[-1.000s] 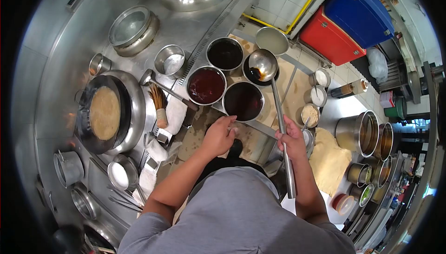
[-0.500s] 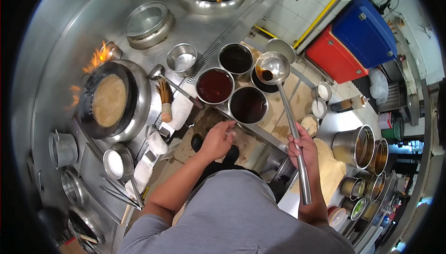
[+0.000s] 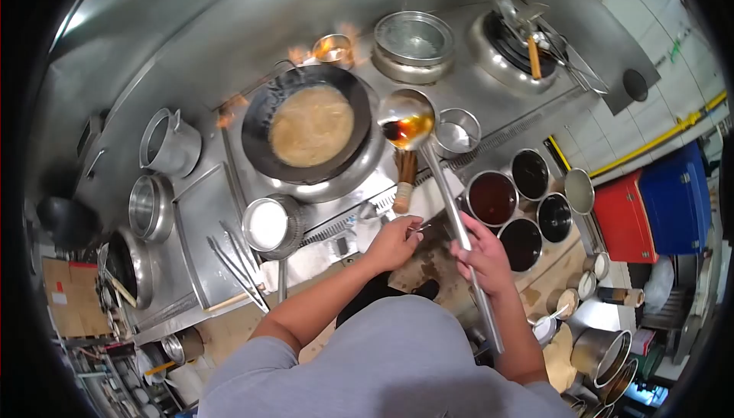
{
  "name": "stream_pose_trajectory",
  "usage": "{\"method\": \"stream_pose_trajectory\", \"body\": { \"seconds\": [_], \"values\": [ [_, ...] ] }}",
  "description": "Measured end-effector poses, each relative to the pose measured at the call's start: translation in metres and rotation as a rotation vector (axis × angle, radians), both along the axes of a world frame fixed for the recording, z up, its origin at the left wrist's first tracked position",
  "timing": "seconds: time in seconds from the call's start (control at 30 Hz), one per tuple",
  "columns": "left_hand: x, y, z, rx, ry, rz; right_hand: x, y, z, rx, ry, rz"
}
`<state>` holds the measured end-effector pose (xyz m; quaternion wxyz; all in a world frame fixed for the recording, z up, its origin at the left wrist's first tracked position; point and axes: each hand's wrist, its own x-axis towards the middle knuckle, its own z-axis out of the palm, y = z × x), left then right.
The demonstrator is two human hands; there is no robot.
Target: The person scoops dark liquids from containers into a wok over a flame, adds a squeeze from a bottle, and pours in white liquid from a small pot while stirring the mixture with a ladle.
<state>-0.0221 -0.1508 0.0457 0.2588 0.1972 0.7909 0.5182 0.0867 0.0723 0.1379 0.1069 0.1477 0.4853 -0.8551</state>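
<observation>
My right hand (image 3: 483, 254) grips the long metal handle of a ladle (image 3: 451, 196). The bowl of the ladle, with dark brown sauce (image 3: 399, 132) in it, hangs just right of the black wok (image 3: 260, 150). Pale brown liquid (image 3: 312, 126) lies inside the wok on the range. My left hand (image 3: 394, 244) is near the front edge of the range, fingers loosely bent, with nothing visible in it. Close beyond it, a bamboo brush (image 3: 403, 189) lies by a white cloth (image 3: 443, 186).
Flames rise by a small metal pot (image 3: 333, 50) behind the wok. Right of me stand several pots of dark liquid, one a reddish sauce (image 3: 492, 198). A strainer with a white bowl (image 3: 266, 225) and tongs (image 3: 233, 261) lie at left. Red and blue coolers (image 3: 618, 215) stand far right.
My view has turned left toward the range. The ladle in my right hand has moved from above the sauce pots to beside the wok. My left hand stays in front of me.
</observation>
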Motion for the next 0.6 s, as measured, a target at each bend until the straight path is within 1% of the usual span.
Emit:
{"method": "stream_pose_trajectory", "body": {
  "seconds": [0.03, 0.1, 0.13, 0.17, 0.23, 0.3, 0.33, 0.37, 0.43, 0.47, 0.5, 0.57, 0.6],
  "values": [
    [-0.006, -0.012, 0.002, -0.031, -0.022, 0.024, -0.022, -0.018, 0.002, 0.112, 0.005, 0.048],
    [-0.014, -0.032, -0.002, -0.051, 0.016, 0.044, -0.056, -0.052, -0.017, 0.536, 0.278, 0.057],
    [-0.018, -0.041, -0.007, -0.025, 0.023, 0.065, -0.068, -0.065, -0.006, 0.648, 0.355, 0.059],
    [-0.021, -0.048, -0.014, 0.000, 0.027, 0.083, -0.080, -0.078, -0.007, 0.647, 0.352, 0.054],
    [-0.031, -0.056, -0.009, 0.010, -0.023, 0.042, -0.105, -0.099, -0.020, 1.056, 0.695, 0.002],
    [-0.032, -0.056, -0.003, -0.132, 0.000, -0.061, -0.122, -0.108, -0.051, 1.102, 0.614, 0.100],
    [-0.034, -0.052, 0.003, -0.118, -0.033, -0.162, -0.132, -0.109, -0.063, 1.059, 0.587, 0.127],
    [-0.032, -0.044, -0.009, -0.114, -0.036, -0.216, -0.140, -0.110, -0.074, 1.014, 0.557, 0.141],
    [-0.024, -0.033, -0.043, 0.000, 0.183, -0.185, -0.132, -0.118, -0.102, 0.765, 0.555, -0.048],
    [-0.021, -0.025, -0.038, 0.020, 0.184, -0.176, -0.118, -0.110, -0.085, 0.685, 0.408, -0.032],
    [-0.017, -0.014, -0.037, 0.037, 0.187, -0.258, -0.107, -0.100, -0.088, 0.323, 0.342, -0.047],
    [-0.014, 0.019, -0.035, 0.441, -0.577, 0.164, -0.072, -0.064, -0.065, -0.103, 0.245, -0.127],
    [-0.017, 0.041, -0.021, 0.545, -0.677, 0.062, -0.051, -0.048, -0.066, -0.170, 0.257, -0.215]
  ]
}}
